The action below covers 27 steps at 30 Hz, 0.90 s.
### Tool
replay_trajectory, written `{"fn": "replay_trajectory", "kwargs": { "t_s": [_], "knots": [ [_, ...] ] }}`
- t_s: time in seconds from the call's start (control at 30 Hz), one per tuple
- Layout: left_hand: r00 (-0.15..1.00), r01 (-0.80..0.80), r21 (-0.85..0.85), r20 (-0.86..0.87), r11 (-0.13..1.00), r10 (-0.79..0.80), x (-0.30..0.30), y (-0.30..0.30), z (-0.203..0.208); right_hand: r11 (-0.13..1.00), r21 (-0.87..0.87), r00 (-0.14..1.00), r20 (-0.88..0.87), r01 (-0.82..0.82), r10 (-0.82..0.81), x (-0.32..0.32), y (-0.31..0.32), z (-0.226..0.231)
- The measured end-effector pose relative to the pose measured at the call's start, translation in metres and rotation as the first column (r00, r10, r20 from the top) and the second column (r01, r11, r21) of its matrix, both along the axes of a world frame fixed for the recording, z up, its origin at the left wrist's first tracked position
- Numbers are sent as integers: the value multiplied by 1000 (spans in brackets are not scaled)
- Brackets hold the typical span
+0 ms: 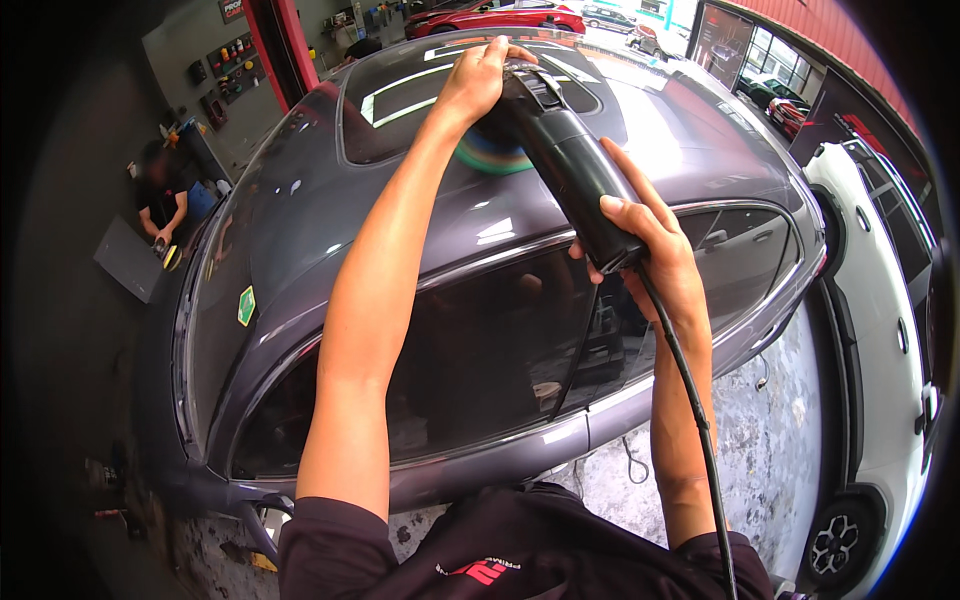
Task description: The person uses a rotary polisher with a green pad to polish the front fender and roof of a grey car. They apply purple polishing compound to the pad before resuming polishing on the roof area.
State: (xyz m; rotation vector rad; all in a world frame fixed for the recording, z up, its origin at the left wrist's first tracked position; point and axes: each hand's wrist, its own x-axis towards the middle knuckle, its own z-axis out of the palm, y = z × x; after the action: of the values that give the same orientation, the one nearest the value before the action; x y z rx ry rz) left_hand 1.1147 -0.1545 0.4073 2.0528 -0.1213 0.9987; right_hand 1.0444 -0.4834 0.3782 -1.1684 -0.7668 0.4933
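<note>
A black corded car polisher (575,170) lies across the roof edge of a dark grey car (440,215). Its round pad (492,152), with a green rim, rests against the roof and is partly hidden by the tool. My left hand (478,85) grips the polisher's head end, fingers closed over the top. Around the rear of the body wraps my right hand (655,245), thumb on the upper side. From that end the black power cord (695,400) runs down along my right forearm.
Close on the right stands a white car (880,290). At the far left, another person (165,200) holds a yellow-padded tool by a grey panel (127,262). A red post (282,50) rises behind the car. A red car (500,18) is parked at the back.
</note>
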Motion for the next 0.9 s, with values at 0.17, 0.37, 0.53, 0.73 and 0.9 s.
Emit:
{"fn": "replay_trajectory", "kwargs": {
  "t_s": [0.17,0.37,0.53,0.73,0.9],
  "knots": [
    [998,56,-45,0,997,-56,-55,24,-2,998,-14,998,-7,-57,57,-32,22,2],
    [1000,16,-133,17,991,-13,-114,47,-9,990,-18,988,-70,-139,138,-67,45,1],
    [998,-24,-133,50,991,31,-152,65,-16,986,-48,984,-85,-160,156,-95,61,1],
    [999,-43,-184,0,982,44,-194,72,-17,977,-55,977,-70,-205,201,-113,76,1],
    [992,-126,-112,-29,986,123,-221,83,-18,968,-57,968,-79,-244,240,-124,87,3]
  ]
}}
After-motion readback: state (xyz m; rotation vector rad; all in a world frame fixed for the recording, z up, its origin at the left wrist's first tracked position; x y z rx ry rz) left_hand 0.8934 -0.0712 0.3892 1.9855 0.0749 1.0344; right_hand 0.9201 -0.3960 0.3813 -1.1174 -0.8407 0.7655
